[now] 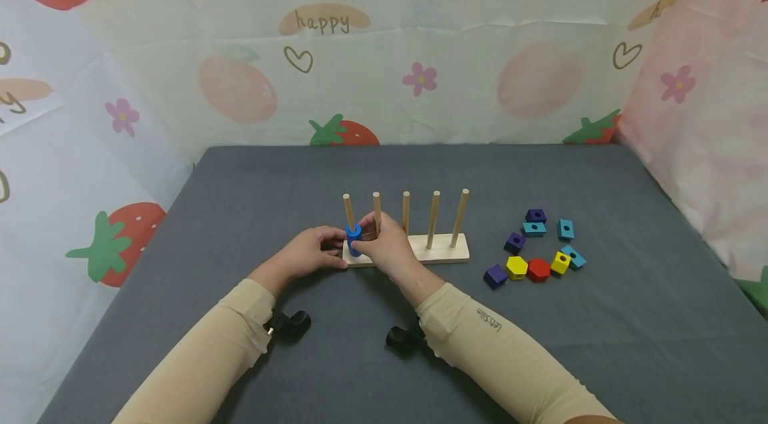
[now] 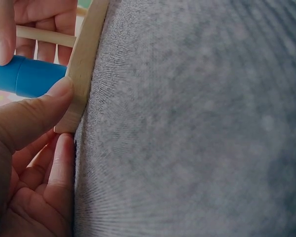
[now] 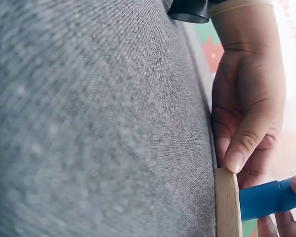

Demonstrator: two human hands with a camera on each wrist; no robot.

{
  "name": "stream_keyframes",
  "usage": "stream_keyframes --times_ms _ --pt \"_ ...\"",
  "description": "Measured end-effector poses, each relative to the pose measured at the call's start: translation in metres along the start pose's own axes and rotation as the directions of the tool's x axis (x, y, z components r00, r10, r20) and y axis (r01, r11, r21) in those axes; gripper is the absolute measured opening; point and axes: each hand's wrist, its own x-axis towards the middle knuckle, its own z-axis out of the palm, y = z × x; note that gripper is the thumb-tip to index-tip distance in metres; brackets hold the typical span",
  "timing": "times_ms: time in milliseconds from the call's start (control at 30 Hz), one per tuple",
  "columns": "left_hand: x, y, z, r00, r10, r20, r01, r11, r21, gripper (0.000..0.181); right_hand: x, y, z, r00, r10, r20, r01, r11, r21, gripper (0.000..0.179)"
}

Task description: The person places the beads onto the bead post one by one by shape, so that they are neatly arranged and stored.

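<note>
A pale wooden peg board [image 1: 441, 249] with several upright pegs stands mid-table in the head view. On its leftmost peg [image 1: 349, 211] sit two blue cylinder blocks [image 1: 354, 233], end to end; the lower one [image 2: 39, 79] meets the base in the left wrist view. My left hand [image 1: 309, 252] grips the board's left end, its thumb on the base's edge. From the right, my right hand [image 1: 393, 249] holds the upper blue cylinder block, thumb in front and fingers behind. Its palm side is hidden in the head view.
Right of the board lie loose blocks: purple [image 1: 515, 243], teal [image 1: 565, 229], yellow [image 1: 516, 268] and a red hexagonal one [image 1: 538, 270]. They rest on a grey cloth-covered table [image 1: 288, 191]. Printed curtains [image 1: 456, 24] hang behind and at both sides.
</note>
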Motion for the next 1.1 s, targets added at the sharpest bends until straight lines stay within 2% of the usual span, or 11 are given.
stream_keyframes --times_ms 533,733,1100 --pt "-0.001 0.002 0.000 1.000 -0.008 -0.002 0.008 1.000 0.021 0.050 -0.002 -0.002 -0.005 0.999 0.003 0.041 -0.004 1.000 0.028 0.032" --pt "0.001 0.001 0.001 1.000 -0.013 -0.010 0.013 1.000 0.020 0.051 -0.002 -0.007 -0.009 0.998 -0.054 0.045 0.052 0.998 0.035 0.038" --pt "0.003 -0.003 0.001 1.000 -0.015 -0.022 0.016 0.999 0.041 0.052 -0.012 -0.031 -0.020 0.987 -0.162 0.020 0.162 0.987 0.017 0.043"
